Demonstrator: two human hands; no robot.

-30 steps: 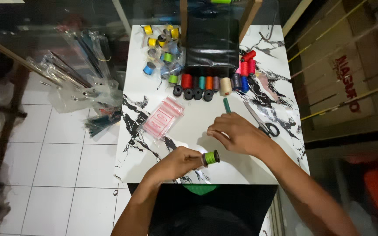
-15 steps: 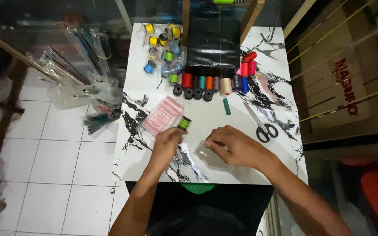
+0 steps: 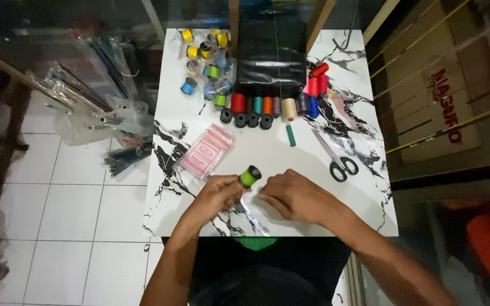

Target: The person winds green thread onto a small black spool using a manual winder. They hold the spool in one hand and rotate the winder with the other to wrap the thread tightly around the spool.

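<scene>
Left hand (image 3: 215, 195) pinches a green thread spool (image 3: 249, 176), axis tilted up and rightward; right hand (image 3: 295, 196), fingertips hidden beside it, grip indiscernible.

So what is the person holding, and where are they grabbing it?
The left hand pinches a green thread spool by its side. The right hand may hold something clear; unclear.

White marble-patterned table (image 3: 358, 113) stands on white tiled floor (image 3: 58, 209); clear plastic bags (image 3: 94, 116) at left, cardboard box (image 3: 438, 107) at right.
</scene>
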